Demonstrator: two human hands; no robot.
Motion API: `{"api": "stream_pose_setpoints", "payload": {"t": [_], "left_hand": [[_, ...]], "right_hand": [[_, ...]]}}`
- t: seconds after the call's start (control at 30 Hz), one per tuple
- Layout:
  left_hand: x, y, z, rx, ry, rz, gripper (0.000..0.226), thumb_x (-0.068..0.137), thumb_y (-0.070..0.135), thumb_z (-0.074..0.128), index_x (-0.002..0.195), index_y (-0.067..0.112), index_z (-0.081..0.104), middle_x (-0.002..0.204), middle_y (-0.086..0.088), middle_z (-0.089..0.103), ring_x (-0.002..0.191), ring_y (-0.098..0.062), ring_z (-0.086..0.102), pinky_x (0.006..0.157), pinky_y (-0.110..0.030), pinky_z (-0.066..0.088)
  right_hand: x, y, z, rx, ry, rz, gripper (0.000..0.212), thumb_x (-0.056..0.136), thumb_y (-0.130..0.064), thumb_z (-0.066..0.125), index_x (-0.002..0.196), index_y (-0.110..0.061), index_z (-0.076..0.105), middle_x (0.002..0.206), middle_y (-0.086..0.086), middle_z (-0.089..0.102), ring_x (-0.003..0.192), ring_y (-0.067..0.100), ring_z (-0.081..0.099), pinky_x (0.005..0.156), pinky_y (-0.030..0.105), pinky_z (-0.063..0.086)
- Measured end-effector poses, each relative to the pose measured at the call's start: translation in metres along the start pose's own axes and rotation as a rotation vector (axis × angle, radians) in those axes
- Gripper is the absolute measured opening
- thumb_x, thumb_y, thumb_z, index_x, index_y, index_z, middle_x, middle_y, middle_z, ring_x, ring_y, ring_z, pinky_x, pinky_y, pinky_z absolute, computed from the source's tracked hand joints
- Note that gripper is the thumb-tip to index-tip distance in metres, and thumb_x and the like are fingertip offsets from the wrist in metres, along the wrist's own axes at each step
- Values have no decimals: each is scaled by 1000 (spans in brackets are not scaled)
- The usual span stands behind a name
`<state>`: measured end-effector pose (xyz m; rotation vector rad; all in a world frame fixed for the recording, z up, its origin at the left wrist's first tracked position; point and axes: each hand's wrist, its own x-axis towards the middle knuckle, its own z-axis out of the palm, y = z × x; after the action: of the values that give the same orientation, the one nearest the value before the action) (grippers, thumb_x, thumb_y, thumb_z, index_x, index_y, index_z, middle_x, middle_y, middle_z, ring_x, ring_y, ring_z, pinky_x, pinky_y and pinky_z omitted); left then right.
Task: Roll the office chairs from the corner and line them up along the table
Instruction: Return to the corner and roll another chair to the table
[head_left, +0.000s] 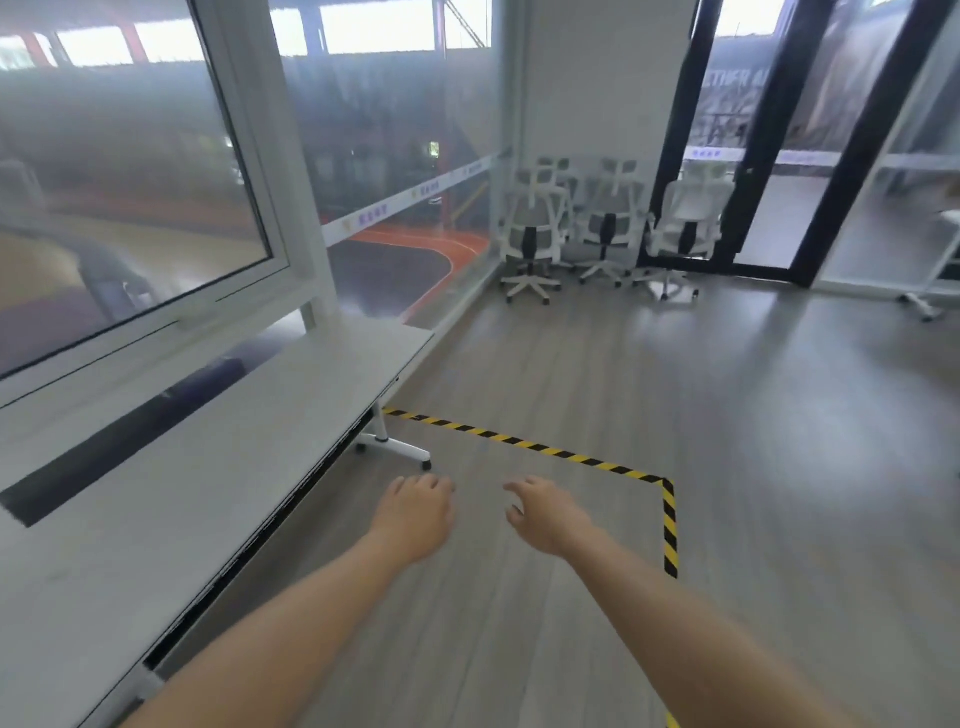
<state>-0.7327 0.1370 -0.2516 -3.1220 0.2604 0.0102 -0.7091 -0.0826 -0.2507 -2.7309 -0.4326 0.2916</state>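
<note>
Three white office chairs stand bunched in the far corner by the glass wall: a left chair (532, 228), a middle chair (607, 223) and a right chair (684, 228), all with their backs towards me. A long white table (218, 457) runs along the window on my left. My left hand (413, 512) and my right hand (545, 514) reach forward over the floor, fingers loosely relaxed, holding nothing. The chairs are several steps beyond both hands.
Yellow-and-black tape (524, 444) marks a rectangle on the grey floor beside the table. The table's wheeled foot (395, 448) juts out near my left hand. A black-framed glass door (769, 156) stands behind the chairs. Another white wheeled base (922, 306) shows at the right edge.
</note>
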Motion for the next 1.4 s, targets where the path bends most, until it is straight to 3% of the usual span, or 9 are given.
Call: {"api": "stream_pose_setpoints", "payload": {"t": [0.3, 0.53, 0.87, 1.1, 1.4], "left_hand": [[173, 53, 13, -19, -22, 185, 36, 100, 36, 38, 130, 24, 54, 125, 0, 61, 115, -23, 55, 102, -37, 36], [331, 43, 20, -4, -53, 304, 40, 102, 36, 36, 136, 23, 52, 135, 0, 56, 125, -22, 49, 111, -39, 33], [560, 51, 12, 3, -57, 414, 36, 102, 36, 35, 131, 24, 53, 125, 1, 60, 114, -22, 55, 101, -35, 39], [747, 91, 22, -20, -75, 418, 40, 102, 38, 35, 135, 23, 51, 130, -1, 58, 118, -23, 54, 100, -38, 43], [975, 109, -16, -139, -100, 243, 43, 102, 40, 38, 141, 25, 49, 139, -1, 55, 124, -26, 52, 102, -39, 39]], "right_hand": [[97, 116, -36, 25, 18, 163, 46, 105, -37, 42, 148, -23, 45, 150, 1, 49, 135, 21, 46, 111, 37, 39], [224, 157, -76, -38, -4, 241, 46, 105, -36, 39, 150, -22, 42, 148, 4, 47, 131, 23, 48, 103, 37, 44], [404, 242, -147, -90, 10, 298, 45, 103, -36, 40, 145, -25, 46, 141, 1, 52, 127, 24, 50, 99, 39, 46], [539, 363, -193, -105, 40, 327, 45, 102, -35, 41, 145, -21, 47, 144, 4, 52, 129, 25, 48, 104, 39, 42], [737, 477, -307, -124, 24, 276, 46, 103, -35, 39, 145, -18, 48, 143, 9, 52, 128, 29, 50, 104, 41, 42]]}}
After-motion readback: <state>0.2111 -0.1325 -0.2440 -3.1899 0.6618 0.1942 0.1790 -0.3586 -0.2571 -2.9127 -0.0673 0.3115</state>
